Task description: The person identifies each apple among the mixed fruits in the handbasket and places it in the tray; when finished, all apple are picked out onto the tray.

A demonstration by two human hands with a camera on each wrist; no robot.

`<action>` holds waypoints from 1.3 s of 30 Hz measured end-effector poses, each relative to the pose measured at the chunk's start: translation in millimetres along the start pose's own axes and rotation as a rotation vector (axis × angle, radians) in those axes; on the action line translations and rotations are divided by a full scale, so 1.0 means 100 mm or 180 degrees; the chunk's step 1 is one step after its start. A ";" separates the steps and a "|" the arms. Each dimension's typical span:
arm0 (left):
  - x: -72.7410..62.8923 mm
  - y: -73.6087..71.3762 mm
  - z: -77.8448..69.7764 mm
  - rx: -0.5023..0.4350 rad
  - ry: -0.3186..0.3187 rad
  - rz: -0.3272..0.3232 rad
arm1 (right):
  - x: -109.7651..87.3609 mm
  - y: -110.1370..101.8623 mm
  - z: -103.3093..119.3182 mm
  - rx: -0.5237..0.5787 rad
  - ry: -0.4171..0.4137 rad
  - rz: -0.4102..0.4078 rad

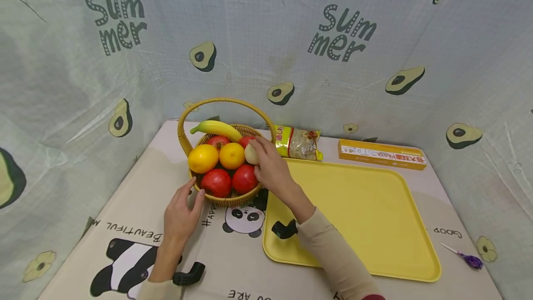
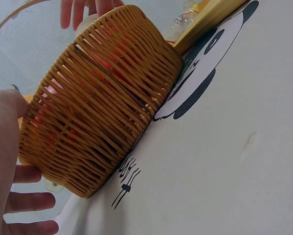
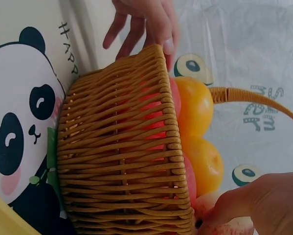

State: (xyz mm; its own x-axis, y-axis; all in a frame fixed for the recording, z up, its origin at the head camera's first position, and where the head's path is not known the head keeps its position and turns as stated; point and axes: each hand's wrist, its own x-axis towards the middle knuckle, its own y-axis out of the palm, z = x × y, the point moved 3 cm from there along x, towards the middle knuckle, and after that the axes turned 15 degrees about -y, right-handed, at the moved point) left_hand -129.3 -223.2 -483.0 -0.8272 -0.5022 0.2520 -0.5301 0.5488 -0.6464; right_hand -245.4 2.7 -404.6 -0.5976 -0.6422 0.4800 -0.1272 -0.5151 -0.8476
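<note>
Where the basket [image 2: 97, 107] stands, a tray [image 1: 354, 212] lies alongside.

"SUMMER" is showing twice on the backdrop [image 1: 237, 27], upper left and upper right of centre. On the counter [image 1: 143, 193], "BEAUTIFUL" is running across the lower left, "HAPP" is climbing near the centre, and "GOOD" is sitting far right. The orange box [image 1: 382, 153] is bearing "PASTA" beside Chinese characters; the yellow packet's [image 1: 300, 143] characters are appearing unclear.

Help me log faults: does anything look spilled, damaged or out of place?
No clear spill or damage. The purple-wrapped lollipop seems stray, lying right of the yellow tray, apart from the wicker basket.
</note>
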 end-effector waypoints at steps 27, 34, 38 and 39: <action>0.00 0.01 0.00 -0.0030 0.0088 -0.0060 | 0.18 -0.04 -0.06 -0.0280 -0.0123 0.0557; 0.01 0.03 0.00 -0.0022 0.0086 -0.0050 | 0.22 -0.21 -0.13 -0.0042 -0.0296 0.1235; 0.00 0.03 0.01 -0.0021 0.0081 -0.0058 | 0.24 -0.22 -0.15 -0.0061 -0.0423 0.1449; 0.00 0.03 0.01 -0.0015 0.0075 -0.0058 | 0.23 -0.22 -0.15 -0.0080 -0.0446 0.1492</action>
State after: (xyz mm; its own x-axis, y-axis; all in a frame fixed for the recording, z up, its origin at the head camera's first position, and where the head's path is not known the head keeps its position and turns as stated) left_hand -130.6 -222.4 -485.7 -0.8215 -0.4963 0.2806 -0.5459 0.5428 -0.6382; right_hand -268.8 7.5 -378.6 -0.4831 -0.8728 0.0696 0.1101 -0.1394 -0.9841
